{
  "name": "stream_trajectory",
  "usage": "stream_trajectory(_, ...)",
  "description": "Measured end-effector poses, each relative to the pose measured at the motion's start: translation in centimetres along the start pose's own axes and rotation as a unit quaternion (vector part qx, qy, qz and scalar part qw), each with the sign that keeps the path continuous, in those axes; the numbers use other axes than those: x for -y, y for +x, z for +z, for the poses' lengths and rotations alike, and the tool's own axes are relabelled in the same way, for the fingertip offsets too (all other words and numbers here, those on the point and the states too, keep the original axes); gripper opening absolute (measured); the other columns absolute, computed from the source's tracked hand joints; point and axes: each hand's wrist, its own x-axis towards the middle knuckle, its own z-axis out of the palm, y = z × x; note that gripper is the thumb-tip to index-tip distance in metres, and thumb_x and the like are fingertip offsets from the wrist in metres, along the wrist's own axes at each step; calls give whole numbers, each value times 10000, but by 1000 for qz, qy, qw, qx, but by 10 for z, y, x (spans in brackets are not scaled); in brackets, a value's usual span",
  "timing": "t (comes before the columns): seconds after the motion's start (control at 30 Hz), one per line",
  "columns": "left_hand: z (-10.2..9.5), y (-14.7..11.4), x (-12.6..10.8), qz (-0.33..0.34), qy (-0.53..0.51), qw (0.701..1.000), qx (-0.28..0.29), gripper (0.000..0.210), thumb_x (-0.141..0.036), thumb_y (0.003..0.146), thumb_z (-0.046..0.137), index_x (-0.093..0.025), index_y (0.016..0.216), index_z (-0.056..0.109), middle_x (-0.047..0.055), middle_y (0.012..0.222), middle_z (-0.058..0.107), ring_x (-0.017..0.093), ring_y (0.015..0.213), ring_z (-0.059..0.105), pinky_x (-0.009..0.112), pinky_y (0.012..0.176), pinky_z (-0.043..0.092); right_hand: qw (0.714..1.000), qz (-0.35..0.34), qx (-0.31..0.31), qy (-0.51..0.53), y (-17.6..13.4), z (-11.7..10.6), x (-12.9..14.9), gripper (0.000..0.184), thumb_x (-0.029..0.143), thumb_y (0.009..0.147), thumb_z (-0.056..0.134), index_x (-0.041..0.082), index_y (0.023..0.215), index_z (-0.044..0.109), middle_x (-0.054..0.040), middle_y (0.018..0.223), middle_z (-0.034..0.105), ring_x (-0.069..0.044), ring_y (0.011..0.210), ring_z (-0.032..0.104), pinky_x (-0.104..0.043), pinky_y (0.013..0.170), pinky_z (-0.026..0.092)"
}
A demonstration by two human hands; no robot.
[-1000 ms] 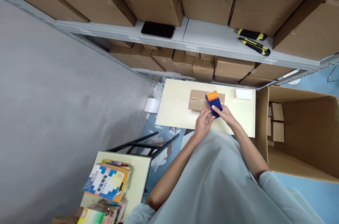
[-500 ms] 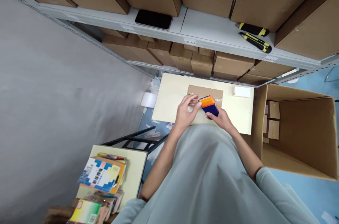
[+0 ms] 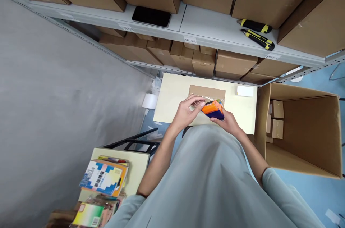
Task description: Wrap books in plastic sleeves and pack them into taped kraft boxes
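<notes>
My right hand (image 3: 228, 122) is closed round the right part of a small orange and dark blue box (image 3: 212, 108), held tilted above the near half of the cream table. At the box's left end, the curled fingers and thumb of my left hand (image 3: 187, 112) pinch its edge; the exact fingertip contact is hard to see. Behind the hands, a flat brown cardboard box (image 3: 207, 91) with a taped seam lies on the table, partly covered by them. A small white box (image 3: 244, 91) rests at the table's back right.
A large open carton (image 3: 309, 131) with several small boxes inside stands right of the table (image 3: 171, 93). Above, a shelf (image 3: 205, 23) holds cartons, a black phone (image 3: 151, 16) and two utility knives (image 3: 258, 39). Stacked books (image 3: 104, 177) sit on a side table at lower left.
The orange and dark blue box has been turned in my hands, so more of its orange side shows. My left hand has shifted slightly with it. The view has moved a little.
</notes>
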Motion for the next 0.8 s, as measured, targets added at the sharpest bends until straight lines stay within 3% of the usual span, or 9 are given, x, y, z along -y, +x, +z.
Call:
stream_trajectory(0.2, -1, 4, 5, -94, -63, 993, 22, 440, -561, 897, 781, -189, 1130, 808, 77, 1000, 793, 192, 886, 706, 311, 821, 578, 999, -17, 15, -41, -5, -7, 4, 584, 599, 941, 748, 272, 1419, 677, -62, 1157, 817, -324, 1019, 778, -414, 923, 597)
stream_trajectory(0.37, 5, 2, 12, -107, -70, 992, 11, 387, -562, 863, 795, -184, 946, 795, 59, 888, 770, 166, 756, 635, 291, 706, 526, 998, -18, 21, -61, -7, -9, 3, 587, 604, 949, 732, 271, 1427, 665, -71, 1189, 809, -324, 1025, 774, -404, 906, 593)
stream_trajectory(0.57, 8, -12, 12, -77, -14, 996, -33, 267, -470, 932, 716, -207, 920, 764, 30, 876, 724, 154, 742, 583, 295, 731, 498, 995, 24, 78, -66, -8, -11, 2, 552, 666, 933, 705, 242, 1288, 701, -41, 970, 811, -295, 849, 754, -363, 762, 559)
stream_trajectory(0.8, 16, -32, 42, -167, -75, 980, -73, 379, -584, 873, 745, -205, 900, 751, 38, 866, 754, 159, 712, 584, 306, 717, 511, 982, 75, 172, -36, -8, -22, 17, 373, 608, 947, 692, 245, 1035, 696, -4, 837, 784, -235, 765, 715, -341, 767, 543)
